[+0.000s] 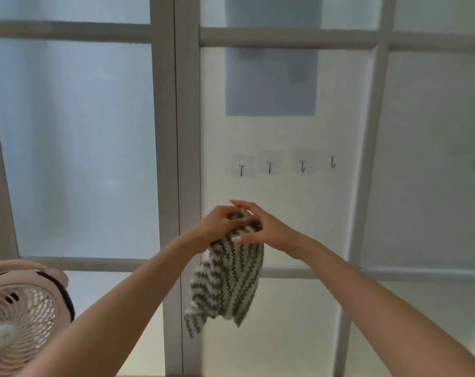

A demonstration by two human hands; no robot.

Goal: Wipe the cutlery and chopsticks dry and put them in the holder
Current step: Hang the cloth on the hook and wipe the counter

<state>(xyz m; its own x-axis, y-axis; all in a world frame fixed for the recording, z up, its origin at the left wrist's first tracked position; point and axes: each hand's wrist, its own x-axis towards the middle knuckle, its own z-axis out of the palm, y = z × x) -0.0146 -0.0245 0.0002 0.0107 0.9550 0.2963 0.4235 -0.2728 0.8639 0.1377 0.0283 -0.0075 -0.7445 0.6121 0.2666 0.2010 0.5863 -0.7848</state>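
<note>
A grey-and-white zigzag-striped cloth (230,278) hangs in front of a frosted window. My left hand (220,224) grips its top edge from the left. My right hand (260,227) pinches the same bunched top from the right, fingers partly spread. Both hands are raised just below a row of small metal hooks (285,165) stuck to the glass. No cutlery, chopsticks or holder are in view.
The grey window frame (187,159) runs upright just left of the hands. A beige table fan (18,322) stands at the lower left. A blue-grey sheet (270,77) shows behind the pane above the hooks.
</note>
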